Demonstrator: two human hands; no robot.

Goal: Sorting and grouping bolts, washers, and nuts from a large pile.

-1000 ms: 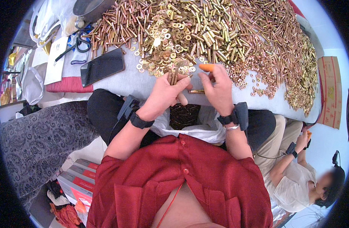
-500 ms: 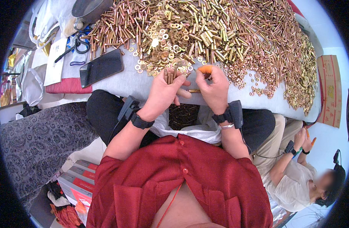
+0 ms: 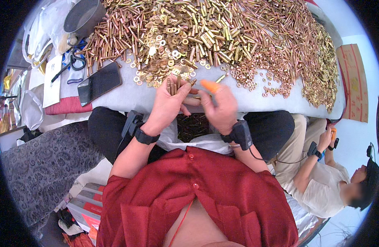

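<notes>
My left hand [image 3: 168, 103] is closed round several short gold-coloured metal bolts [image 3: 173, 87], whose ends stand up between thumb and fingers. Just to its right is my right hand [image 3: 220, 108], slightly blurred. An orange finger cot [image 3: 210, 86] covers its index finger, which is stretched out, apart from the thumb; nothing shows between them. Beyond that finger a lone gold metal piece [image 3: 221, 78] lies on the cloth. Flat brass washers [image 3: 173, 61] lie heaped in front of the left hand. Behind the right hand are metal sleeves [image 3: 210, 39], with small nuts [image 3: 276, 84] further right.
Long bolts [image 3: 123, 26] cover the back of the grey-clothed table [image 3: 136, 96]. At left are a phone [image 3: 100, 83], scissors [image 3: 76, 61], a paper sheet [image 3: 53, 84] and a dark metal bowl [image 3: 84, 18]. An open bag [image 3: 191, 127] sits between my legs. Another person [image 3: 325, 185] sits at right.
My right hand has come away from its pinch, its index finger now stretched out, and shifted slightly left and nearer. The left hand still holds the bolts. The whole view has shifted a little.
</notes>
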